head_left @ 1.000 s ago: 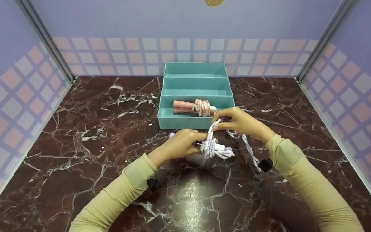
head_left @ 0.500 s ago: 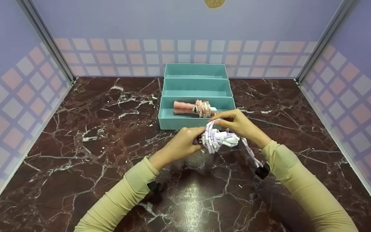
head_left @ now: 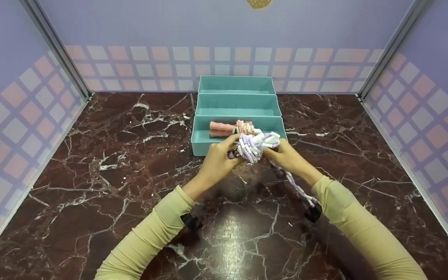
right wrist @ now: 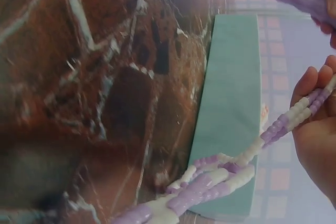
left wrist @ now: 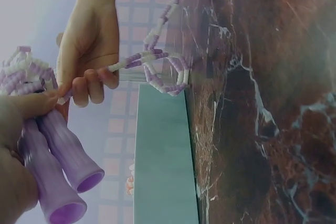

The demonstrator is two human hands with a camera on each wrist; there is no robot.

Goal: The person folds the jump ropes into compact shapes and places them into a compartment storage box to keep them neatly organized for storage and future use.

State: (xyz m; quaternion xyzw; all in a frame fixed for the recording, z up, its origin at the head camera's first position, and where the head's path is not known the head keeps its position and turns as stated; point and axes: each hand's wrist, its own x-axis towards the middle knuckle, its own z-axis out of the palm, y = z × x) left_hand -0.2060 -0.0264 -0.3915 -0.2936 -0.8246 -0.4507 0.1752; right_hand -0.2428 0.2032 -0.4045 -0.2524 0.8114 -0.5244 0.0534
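Note:
A purple-and-white beaded jump rope (head_left: pixel 250 148) is bunched in coils above the table, close in front of the teal box (head_left: pixel 224 149). My left hand (head_left: pixel 217 160) grips its two purple handles (left wrist: pixel 50 169) side by side, thumb near the coils in the left wrist view. With curled fingers, my right hand (head_left: pixel 291 158) holds the beaded cord, seen best in the left wrist view. A loose length of cord (head_left: pixel 298 188) trails from it toward the table. Inside the front compartment lies a pink jump rope (head_left: pixel 222 129), its beaded cord wound round the handles.
The box has three compartments in a row; the middle (head_left: pixel 237 105) and back (head_left: pixel 235 84) ones show bare floors and walls. It stands near the tiled back wall (head_left: pixel 142 68). Side walls flank the dark marbled table (head_left: pixel 111 167).
Both hands have moved up and forward to the box's front edge, bringing the purple jump rope along. The right hand has wound more cord round the handles, and the loose length has shortened.

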